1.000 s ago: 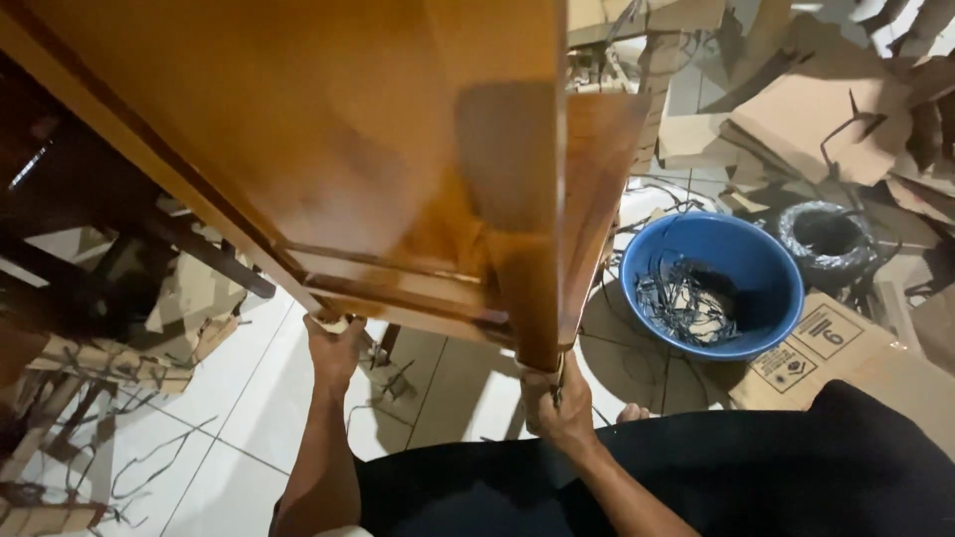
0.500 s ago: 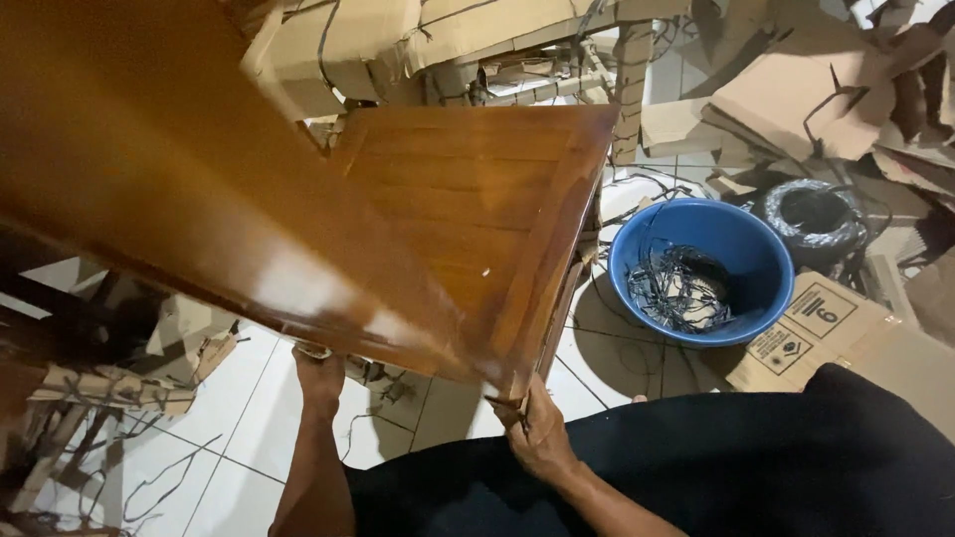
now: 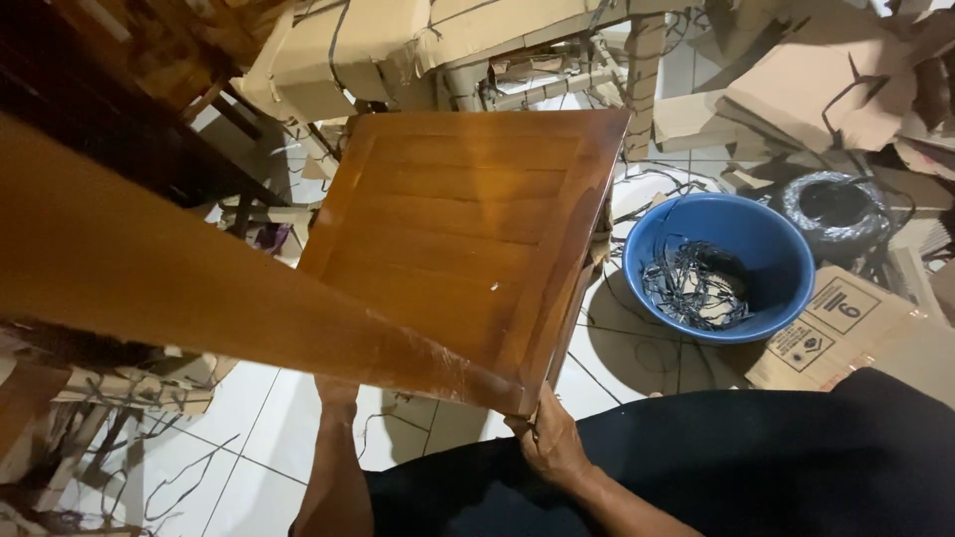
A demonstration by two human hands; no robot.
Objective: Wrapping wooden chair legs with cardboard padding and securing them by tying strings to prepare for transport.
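A glossy brown wooden chair (image 3: pixel 453 239) fills the middle of the view, its slatted square seat facing up and its backrest rail (image 3: pixel 199 303) sweeping close past the camera on the left. My right hand (image 3: pixel 547 443) grips the chair's near right corner from below. My left hand (image 3: pixel 336 390) is mostly hidden under the backrest rail; only the wrist and forearm show, reaching up to the chair's near left underside.
A blue plastic tub (image 3: pixel 724 268) with black strap scraps stands on the white tiled floor (image 3: pixel 259 428) to the right. A coil of black strapping (image 3: pixel 834 214) lies behind it. Torn cardboard (image 3: pixel 816 94) litters the back and right; dark wooden furniture (image 3: pixel 119 109) stands at the left.
The chair has tipped over from a steep tilt so its seat now faces up and lies lower. My hands stayed at its near corners; the left hand became hidden.
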